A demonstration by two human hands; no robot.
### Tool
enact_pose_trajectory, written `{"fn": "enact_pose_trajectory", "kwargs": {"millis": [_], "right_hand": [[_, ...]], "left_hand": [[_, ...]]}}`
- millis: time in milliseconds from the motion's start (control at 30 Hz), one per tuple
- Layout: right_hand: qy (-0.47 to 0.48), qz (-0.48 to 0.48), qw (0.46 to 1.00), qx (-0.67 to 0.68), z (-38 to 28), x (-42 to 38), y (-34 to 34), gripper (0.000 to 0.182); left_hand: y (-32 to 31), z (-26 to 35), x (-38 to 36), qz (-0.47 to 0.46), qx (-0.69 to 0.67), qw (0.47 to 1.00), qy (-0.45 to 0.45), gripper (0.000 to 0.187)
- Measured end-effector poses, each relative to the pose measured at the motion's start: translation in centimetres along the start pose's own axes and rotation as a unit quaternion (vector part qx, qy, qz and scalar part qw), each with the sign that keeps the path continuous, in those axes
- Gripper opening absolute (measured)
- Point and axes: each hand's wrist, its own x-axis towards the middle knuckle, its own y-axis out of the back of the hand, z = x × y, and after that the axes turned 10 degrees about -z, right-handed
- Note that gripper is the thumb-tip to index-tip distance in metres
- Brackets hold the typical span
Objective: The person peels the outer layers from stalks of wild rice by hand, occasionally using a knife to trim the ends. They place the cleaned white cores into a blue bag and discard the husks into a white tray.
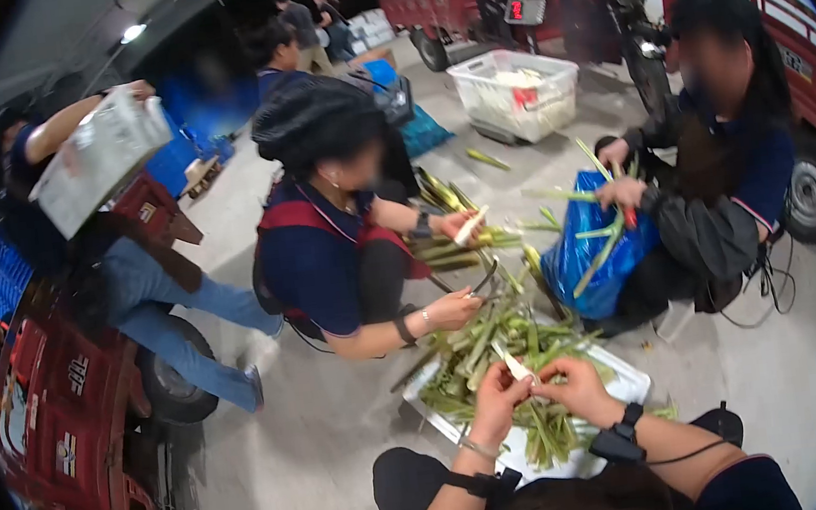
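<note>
A pale peeled shoot [514,364], perhaps water bamboo, points up and away from me between my hands. My left hand [498,406] is closed on its lower part. From the other side, my right hand [577,392] pinches at the same lower end, thumb and fingers together. Under both hands lies a heap of green husks and leaf strips [549,435], piled on a white tray [632,381] on the floor. The heap hides most of the tray. Dark straps with small devices circle both my wrists.
A crouching co-worker [313,256] at front left holds another pale shoot [470,227]. At right, a co-worker handles green stalks over a blue bag [597,279]. Behind stand a white crate [518,101] and red three-wheelers [64,415]. Someone at far left carries a white box [105,154].
</note>
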Motion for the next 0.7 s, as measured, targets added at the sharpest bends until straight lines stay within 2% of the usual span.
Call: {"fn": "enact_pose_trajectory", "kwargs": {"millis": [67,200,267,300,333,400,433,467,500,533,600,700], "right_hand": [[0.026,0.009,0.997,-0.07,-1.2,-0.1,-0.1,0.019],[0.049,-0.021,0.996,-0.075,-2.5,0.0,0.1,0.016],[0.061,-0.226,0.972,0.024,-3.7,0.3,0.8,0.014],[0.044,-0.278,0.959,0.037,-3.7,0.2,1.0,0.019],[0.042,-0.274,0.96,0.041,-3.3,0.2,0.9,0.019],[-0.009,-0.141,0.986,0.092,-1.6,0.5,0.3,0.025],[0.063,-0.079,0.994,0.051,-0.2,0.7,0.2,0.029],[0.064,-0.078,0.993,0.054,-0.2,0.8,0.3,0.029],[-0.053,-0.117,0.978,0.166,-0.4,1.2,0.4,0.027],[-0.169,-0.153,0.935,0.271,-0.5,1.5,0.8,0.026],[-0.163,-0.186,0.922,0.298,0.5,1.5,0.3,0.024],[-0.065,-0.082,0.982,0.158,0.8,1.4,-0.1,0.024]], "left_hand": [[0.6,-0.2,0.0,0.015,0.016,1.0,-0.001,0.031],[1.1,0.3,0.0,0.035,-0.017,0.999,-0.003,0.029],[1.5,1.0,-0.1,0.106,-0.065,0.991,-0.056,0.03],[2.0,1.4,-0.2,0.099,-0.087,0.99,-0.056,0.035],[2.2,2.0,-0.2,0.098,-0.084,0.99,-0.051,0.035],[2.4,2.9,-0.3,0.02,-0.122,0.988,-0.09,0.041],[2.5,3.1,-0.3,-0.019,-0.116,0.989,-0.091,0.043],[2.4,3.1,-0.4,-0.018,-0.114,0.989,-0.09,0.043],[2.1,3.0,-0.4,-0.054,-0.122,0.988,-0.072,0.043],[1.8,2.8,-0.2,-0.09,-0.131,0.986,-0.056,0.043],[1.3,1.8,0.1,-0.121,-0.144,0.98,-0.057,0.042],[0.7,1.3,0.3,-0.035,0.067,0.995,-0.064,0.043]]}}
